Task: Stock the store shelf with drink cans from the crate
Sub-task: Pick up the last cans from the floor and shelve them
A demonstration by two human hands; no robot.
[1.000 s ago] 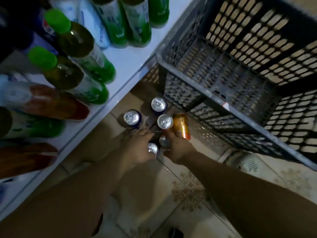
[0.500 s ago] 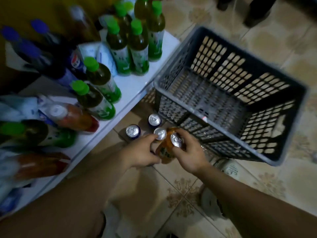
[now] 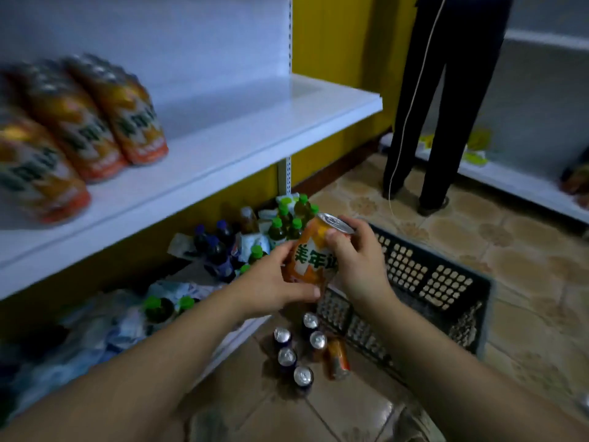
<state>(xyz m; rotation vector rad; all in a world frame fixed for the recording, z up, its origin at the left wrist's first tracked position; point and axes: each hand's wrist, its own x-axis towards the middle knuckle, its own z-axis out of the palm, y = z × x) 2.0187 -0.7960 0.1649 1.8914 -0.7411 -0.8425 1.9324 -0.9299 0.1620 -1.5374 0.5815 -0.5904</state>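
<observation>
Holding one orange can (image 3: 314, 255) tilted in the air, above the near-left corner of the crate (image 3: 446, 282) and lower than the front lip of the white shelf (image 3: 255, 129). Left hand (image 3: 271, 285) curled round its lower body; right hand (image 3: 360, 263) pinching it just under the top rim. Three shelf cans (image 3: 83, 122), orange and blurred, grouped at the left end, with open board from them to the shelf's right edge. Down on the tiled floor (image 3: 526, 266), close beside the crate's left wall, six floor cans (image 3: 287, 357): five upright, one orange on its side. Bottles (image 3: 280, 224) crowded on the bottom shelf, green-capped and dark-capped, too jumbled to count. Beyond the crate, two dark-trousered legs (image 3: 439, 106) standing by a yellow wall, near a second low white shelf.
</observation>
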